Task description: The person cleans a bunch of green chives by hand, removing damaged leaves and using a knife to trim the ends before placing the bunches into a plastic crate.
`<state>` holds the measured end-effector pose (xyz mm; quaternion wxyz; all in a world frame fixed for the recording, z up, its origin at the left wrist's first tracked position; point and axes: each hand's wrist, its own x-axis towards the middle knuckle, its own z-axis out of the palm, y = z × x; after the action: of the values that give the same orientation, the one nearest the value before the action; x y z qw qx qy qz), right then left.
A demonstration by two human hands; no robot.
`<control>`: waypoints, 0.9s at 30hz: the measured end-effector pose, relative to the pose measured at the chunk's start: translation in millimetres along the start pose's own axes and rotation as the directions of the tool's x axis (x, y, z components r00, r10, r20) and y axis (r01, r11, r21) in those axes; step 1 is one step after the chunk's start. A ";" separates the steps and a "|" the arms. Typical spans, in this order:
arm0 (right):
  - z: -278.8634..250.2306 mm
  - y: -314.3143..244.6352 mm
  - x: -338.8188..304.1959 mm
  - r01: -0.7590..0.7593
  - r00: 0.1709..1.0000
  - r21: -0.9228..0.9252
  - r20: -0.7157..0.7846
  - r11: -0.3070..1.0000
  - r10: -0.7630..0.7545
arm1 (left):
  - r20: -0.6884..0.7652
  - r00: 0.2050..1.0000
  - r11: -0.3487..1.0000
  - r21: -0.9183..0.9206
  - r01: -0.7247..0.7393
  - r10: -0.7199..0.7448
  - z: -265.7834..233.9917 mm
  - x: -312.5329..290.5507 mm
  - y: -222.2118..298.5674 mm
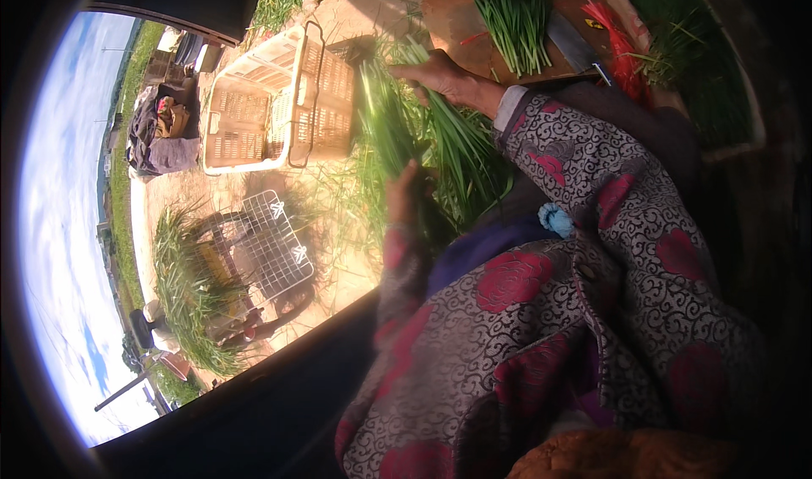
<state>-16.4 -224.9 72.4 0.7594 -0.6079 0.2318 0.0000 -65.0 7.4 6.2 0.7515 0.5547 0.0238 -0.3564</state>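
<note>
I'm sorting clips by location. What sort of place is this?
Probably an outdoor spot in a farmyard: the right hand holds long green stalks, a perforated plastic crate rests on littered ground, and open sky shows beyond.

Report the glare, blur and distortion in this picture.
Head view: bright sky partly washed out at left; strong sun on the crate; blur on the left hand and nearby green stalks; fisheye bending toward a dark rim.

I see a green bunch (pixel 463 145), cream basket (pixel 326 107), white wire rack (pixel 275 255). Jacket (pixel 440 356): grey, black scrollwork, dark-pink flowers; cuff (pixel 509 107) pale grey. Strings (pixel 624 56) red. Tuft (pixel 555 219) light blue. Sky (pixel 68 183) blue-white.
</note>
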 end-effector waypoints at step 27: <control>-46.2 132.6 48.7 0.672 0.725 -0.622 0.445 0.401 -0.526 | -0.166 0.953 0.965 0.114 -0.237 0.254 37.0 43.4 -3.3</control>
<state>-26.5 -246.6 -74.3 0.4023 -0.9023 -0.0934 -0.1237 -47.8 -46.6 -1.0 0.7581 0.6175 0.0057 -0.2096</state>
